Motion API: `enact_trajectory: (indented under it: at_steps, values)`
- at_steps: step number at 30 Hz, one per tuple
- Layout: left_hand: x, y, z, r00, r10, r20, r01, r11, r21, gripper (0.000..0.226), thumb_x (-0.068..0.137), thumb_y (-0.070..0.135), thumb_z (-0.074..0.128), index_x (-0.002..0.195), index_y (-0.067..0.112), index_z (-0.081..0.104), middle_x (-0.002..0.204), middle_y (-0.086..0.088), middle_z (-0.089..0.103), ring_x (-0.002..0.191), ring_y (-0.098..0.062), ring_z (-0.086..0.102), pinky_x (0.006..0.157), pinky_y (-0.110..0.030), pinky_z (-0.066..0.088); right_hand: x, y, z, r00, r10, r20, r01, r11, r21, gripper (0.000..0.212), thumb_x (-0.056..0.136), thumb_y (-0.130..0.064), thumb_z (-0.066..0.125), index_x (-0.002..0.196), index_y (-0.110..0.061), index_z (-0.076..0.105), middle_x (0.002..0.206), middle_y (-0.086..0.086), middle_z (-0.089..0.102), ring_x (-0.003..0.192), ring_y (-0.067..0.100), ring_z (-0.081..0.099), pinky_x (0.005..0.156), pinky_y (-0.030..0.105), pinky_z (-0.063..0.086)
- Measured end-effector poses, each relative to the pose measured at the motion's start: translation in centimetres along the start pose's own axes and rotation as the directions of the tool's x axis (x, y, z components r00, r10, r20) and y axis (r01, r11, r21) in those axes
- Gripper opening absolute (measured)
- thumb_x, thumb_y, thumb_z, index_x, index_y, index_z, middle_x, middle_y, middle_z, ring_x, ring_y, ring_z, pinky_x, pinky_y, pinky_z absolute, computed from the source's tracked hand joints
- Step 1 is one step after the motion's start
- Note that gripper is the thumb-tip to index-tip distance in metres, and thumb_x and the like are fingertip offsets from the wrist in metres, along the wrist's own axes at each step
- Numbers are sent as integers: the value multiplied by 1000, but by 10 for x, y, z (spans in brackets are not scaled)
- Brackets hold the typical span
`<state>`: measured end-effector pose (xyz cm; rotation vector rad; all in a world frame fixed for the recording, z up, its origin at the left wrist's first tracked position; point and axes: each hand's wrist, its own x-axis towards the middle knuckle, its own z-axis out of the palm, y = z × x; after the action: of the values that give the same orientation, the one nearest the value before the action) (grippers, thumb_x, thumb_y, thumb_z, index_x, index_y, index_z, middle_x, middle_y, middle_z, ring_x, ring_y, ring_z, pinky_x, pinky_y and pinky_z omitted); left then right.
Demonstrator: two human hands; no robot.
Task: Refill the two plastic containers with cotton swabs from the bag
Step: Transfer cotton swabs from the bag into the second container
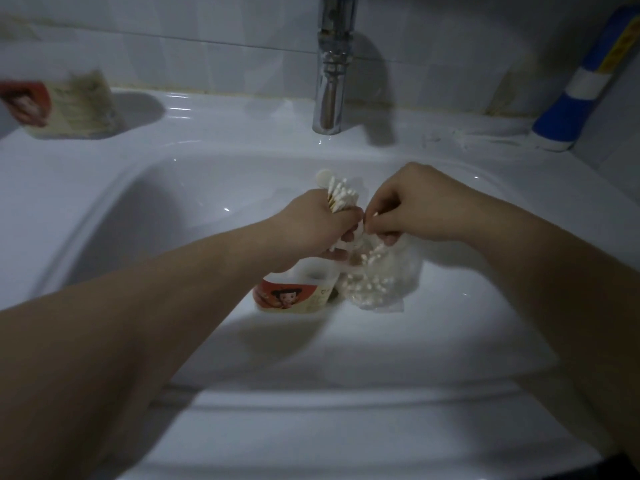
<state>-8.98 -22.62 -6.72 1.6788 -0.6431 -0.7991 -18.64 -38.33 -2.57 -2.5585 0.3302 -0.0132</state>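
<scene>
Over the sink basin my left hand (318, 223) grips a bundle of cotton swabs (341, 197), white tips pointing up. Just right of it my right hand (412, 209) pinches the top of a clear plastic bag (377, 278) that holds several loose swabs. A plastic container (294, 292) with a red cartoon label lies in the basin under my left hand, beside the bag. A second labelled container (65, 105) full of swabs stands on the sink ledge at the far left.
A chrome faucet (332, 71) rises at the back centre of the white sink (138, 341). A blue and white bottle (581, 88) leans against the tiled wall at the back right. The basin slopes down around my hands.
</scene>
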Motion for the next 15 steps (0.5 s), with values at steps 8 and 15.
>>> enact_trajectory:
  at_steps: [8,15]
  values:
    - [-5,3,1,986,68,150,-54,994,-100,14,103,20,59,107,16,71,102,-11,75,92,-18,73,80,-37,63,-2,2,-7,998,1,-68,20,949,313,7,85,-8,79,88,-14,81,72,5,78,64,12,74,62,18,58]
    - [-1,5,-2,996,46,78,-36,991,-131,11,103,17,59,93,15,64,64,6,65,61,-10,65,68,-29,60,1,2,-1,986,13,-168,57,913,403,17,92,-15,73,108,-19,76,78,-3,78,73,9,74,56,21,55]
